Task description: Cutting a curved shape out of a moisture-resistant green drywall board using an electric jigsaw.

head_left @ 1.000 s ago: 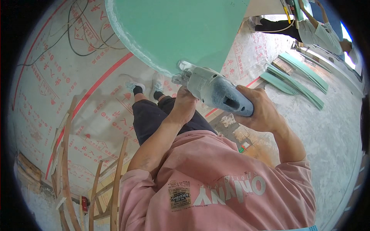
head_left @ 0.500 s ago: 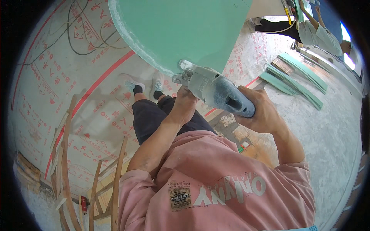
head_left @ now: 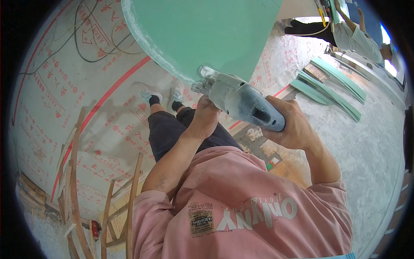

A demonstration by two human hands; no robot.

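Observation:
My right hand (head_left: 291, 123) is wrapped round the rear handle of a dusty grey and blue handheld power saw (head_left: 235, 97). From below, my left hand (head_left: 208, 114) grips the saw's body close to its front; some of those fingers are hidden under it. The metal foot (head_left: 207, 77) at the saw's front end meets the edge of a large green board (head_left: 202, 39). White dust lines that board's curved left edge. I cannot make out the blade.
Wooden frames (head_left: 73, 172) stand at the lower left. Cables (head_left: 79, 39) lie on the printed floor sheeting (head_left: 99, 82). At right, green board strips (head_left: 332, 90) rest on the concrete floor. Another person (head_left: 355, 41) is at the upper right, beside a yellow-handled tool (head_left: 321, 17).
The saw has shifted very slightly left along the board's edge, both hands still on it. At the upper right, the other person's arm has moved a little.

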